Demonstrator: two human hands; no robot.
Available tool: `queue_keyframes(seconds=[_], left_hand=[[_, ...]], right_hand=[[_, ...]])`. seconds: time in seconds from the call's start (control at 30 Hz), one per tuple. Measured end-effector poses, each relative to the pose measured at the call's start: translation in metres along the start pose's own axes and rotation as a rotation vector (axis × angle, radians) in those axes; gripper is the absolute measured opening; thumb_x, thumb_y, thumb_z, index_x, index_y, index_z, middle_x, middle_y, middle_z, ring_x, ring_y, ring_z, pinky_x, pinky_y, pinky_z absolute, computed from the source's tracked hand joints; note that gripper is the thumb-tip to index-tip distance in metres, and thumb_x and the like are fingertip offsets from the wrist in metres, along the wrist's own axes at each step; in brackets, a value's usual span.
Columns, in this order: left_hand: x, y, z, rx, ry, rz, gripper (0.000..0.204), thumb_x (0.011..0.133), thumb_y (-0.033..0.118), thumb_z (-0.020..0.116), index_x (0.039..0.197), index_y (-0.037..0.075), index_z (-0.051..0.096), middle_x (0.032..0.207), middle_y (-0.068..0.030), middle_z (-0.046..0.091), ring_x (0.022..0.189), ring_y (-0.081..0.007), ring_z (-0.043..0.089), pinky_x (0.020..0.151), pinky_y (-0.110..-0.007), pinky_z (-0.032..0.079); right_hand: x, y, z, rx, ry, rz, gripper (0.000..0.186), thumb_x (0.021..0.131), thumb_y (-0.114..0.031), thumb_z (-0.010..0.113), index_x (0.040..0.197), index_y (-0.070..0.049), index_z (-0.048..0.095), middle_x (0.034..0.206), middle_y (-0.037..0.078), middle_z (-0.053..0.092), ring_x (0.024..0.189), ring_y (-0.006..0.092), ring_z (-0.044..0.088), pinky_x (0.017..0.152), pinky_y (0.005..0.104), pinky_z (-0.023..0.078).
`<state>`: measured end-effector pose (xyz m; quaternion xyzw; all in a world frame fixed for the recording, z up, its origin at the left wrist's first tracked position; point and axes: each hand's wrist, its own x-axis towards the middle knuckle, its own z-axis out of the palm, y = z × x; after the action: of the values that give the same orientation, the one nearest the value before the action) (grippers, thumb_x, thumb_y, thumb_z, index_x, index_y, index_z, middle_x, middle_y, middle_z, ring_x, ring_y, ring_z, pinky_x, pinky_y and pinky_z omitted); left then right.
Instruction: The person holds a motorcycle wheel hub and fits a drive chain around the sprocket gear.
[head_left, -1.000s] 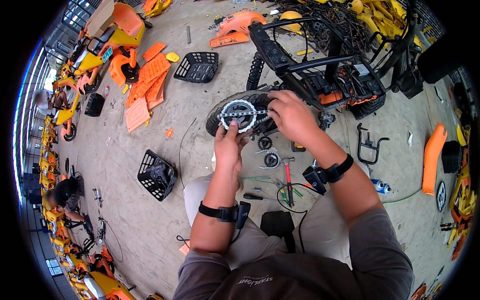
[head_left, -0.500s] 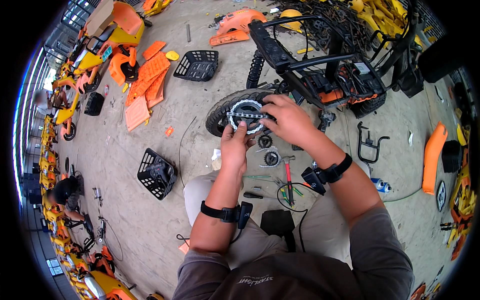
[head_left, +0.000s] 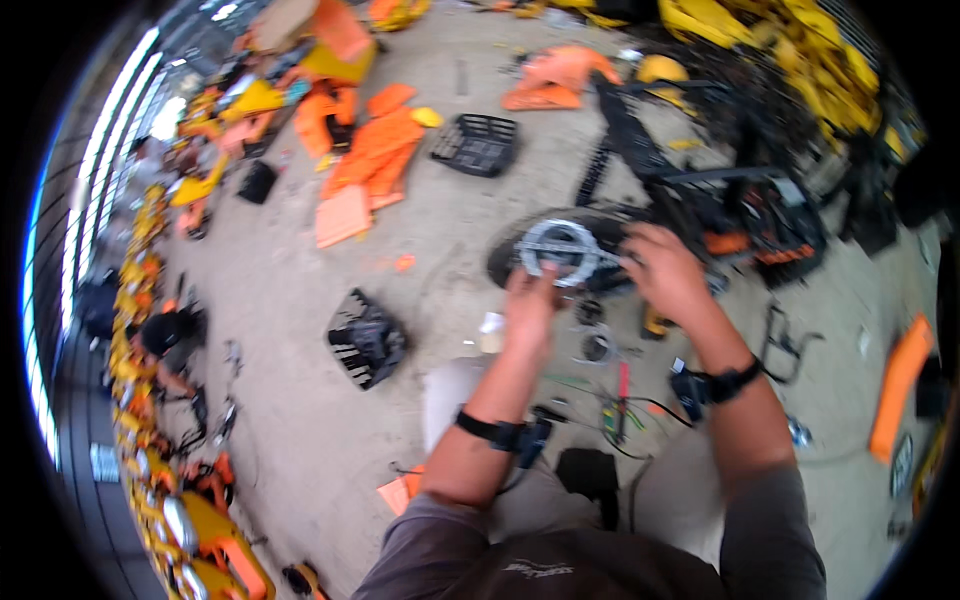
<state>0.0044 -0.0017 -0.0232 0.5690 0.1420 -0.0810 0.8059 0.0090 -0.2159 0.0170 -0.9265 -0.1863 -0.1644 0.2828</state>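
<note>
A round sprocket ring with a chain across it [head_left: 558,236] is held over the black tyre [head_left: 505,262] of a partly stripped black scooter frame [head_left: 700,175]; motion blurs it. My left hand [head_left: 530,305] grips the sprocket from below. My right hand [head_left: 660,270] is at the chain's right end, its fingers pinched there. Below them on the floor lie small dark sprockets [head_left: 595,348], a red-handled hammer [head_left: 623,390] and thin green-handled tools [head_left: 608,410].
Black baskets [head_left: 365,340] [head_left: 474,142] and orange panels [head_left: 372,150] lie on the floor. An orange cover [head_left: 900,390] is at right, a heap of yellow parts [head_left: 760,40] behind the frame. A person in dark clothes [head_left: 175,340] crouches beside rows of yellow scooters [head_left: 145,290].
The whole view has shifted and blurred, with the scene sitting further right. My hands still hold the sprocket and chain; my right fingers appear drawn out along the chain, right of the ring.
</note>
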Motion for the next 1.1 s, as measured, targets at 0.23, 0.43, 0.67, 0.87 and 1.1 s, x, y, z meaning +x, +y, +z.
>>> queue_keyframes(seconds=[0.23,0.43,0.67,0.87,1.1], left_hand=[[-0.009,-0.008,0.012,-0.068,-0.132,-0.070,0.019,0.099,0.024,0.057,0.112,0.010,0.057,0.101,-0.0033,0.069,0.085,-0.0154,0.068,0.062,-0.025,0.046],[-0.012,-0.009,0.013,-0.013,-0.121,-0.076,0.016,0.099,0.023,0.056,0.108,0.010,0.057,0.099,-0.0016,0.067,0.084,-0.0126,0.067,0.061,-0.025,0.047],[-0.008,-0.016,0.022,0.055,-0.128,-0.029,0.016,0.099,0.022,0.055,0.108,0.009,0.056,0.098,-0.0023,0.068,0.084,-0.0122,0.066,0.061,-0.025,0.048],[-0.009,-0.019,0.016,0.114,-0.160,0.002,0.017,0.099,0.020,0.055,0.108,0.006,0.058,0.095,-0.0026,0.068,0.078,-0.0101,0.064,0.061,-0.025,0.048],[-0.014,-0.022,0.019,0.241,-0.178,-0.025,0.020,0.097,0.019,0.059,0.109,0.003,0.060,0.090,-0.0030,0.068,0.073,-0.0081,0.060,0.061,-0.025,0.046]], right_hand=[[0.006,-0.023,-0.003,0.142,0.024,0.040,0.027,0.079,-0.015,0.072,0.102,-0.001,0.066,0.114,0.014,0.061,0.110,0.0353,0.056,0.095,0.0422,0.044],[0.002,-0.023,0.011,0.021,0.049,-0.053,0.018,0.076,-0.010,0.072,0.092,-0.002,0.067,0.112,0.013,0.062,0.110,0.0339,0.055,0.093,0.0434,0.045],[0.000,-0.016,0.010,0.004,0.074,-0.061,0.015,0.078,-0.005,0.068,0.091,-0.001,0.062,0.110,0.014,0.062,0.109,0.0348,0.055,0.092,0.0438,0.044],[0.004,-0.015,0.013,0.100,0.128,0.089,0.012,0.084,-0.006,0.063,0.094,0.000,0.059,0.105,0.018,0.062,0.097,0.0397,0.059,0.084,0.0447,0.047],[0.004,-0.006,0.008,0.184,0.162,0.274,0.011,0.090,-0.009,0.059,0.097,-0.002,0.057,0.097,0.020,0.062,0.091,0.0411,0.060,0.077,0.0453,0.048]])
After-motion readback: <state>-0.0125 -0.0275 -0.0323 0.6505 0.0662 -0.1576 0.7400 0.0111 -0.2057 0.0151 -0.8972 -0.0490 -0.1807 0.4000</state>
